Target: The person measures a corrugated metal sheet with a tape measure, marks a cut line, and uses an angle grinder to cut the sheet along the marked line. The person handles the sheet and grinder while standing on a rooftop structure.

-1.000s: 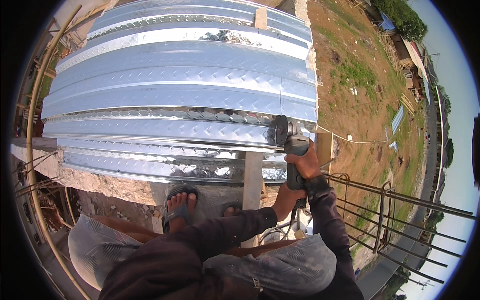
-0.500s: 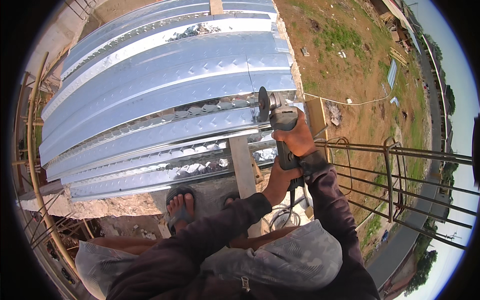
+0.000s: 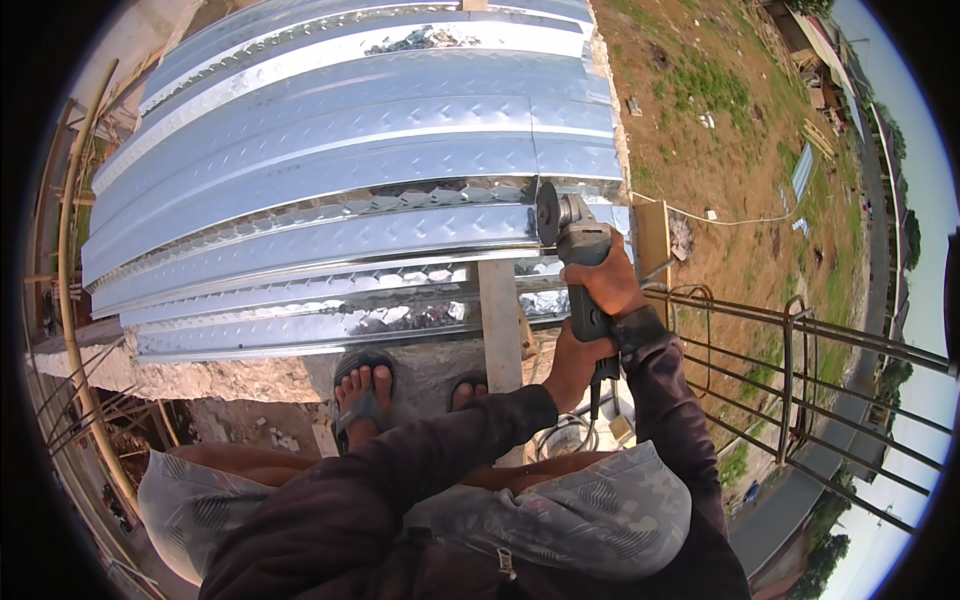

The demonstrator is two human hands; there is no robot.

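A grey-and-black angle grinder [image 3: 585,242] is held over silver corrugated metal sheets [image 3: 330,150], its dark disc [image 3: 546,212] upright at a seam near their right end. My right hand [image 3: 608,275] grips the upper part of the grinder's body. Below it, my left hand [image 3: 578,355] is wrapped round the rear handle, from which a cable hangs. A thin dark line runs across the sheet beyond the disc. A plank [image 3: 498,335] lies beneath the near sheets, beside my sandalled feet [image 3: 362,395].
Rough concrete [image 3: 200,370] edges the sheets, with a drop below it. Steel rebar cages [image 3: 795,370] jut out at the right. A bamboo pole [image 3: 68,240] stands at the left. Right of the raised platform, dirt ground [image 3: 710,150] lies below, with a road farther out.
The grinder and both hands sit higher in the picture, with the disc shifted slightly leftward from a second ago. The view has also swung and shifted a little. Both hands keep their hold.
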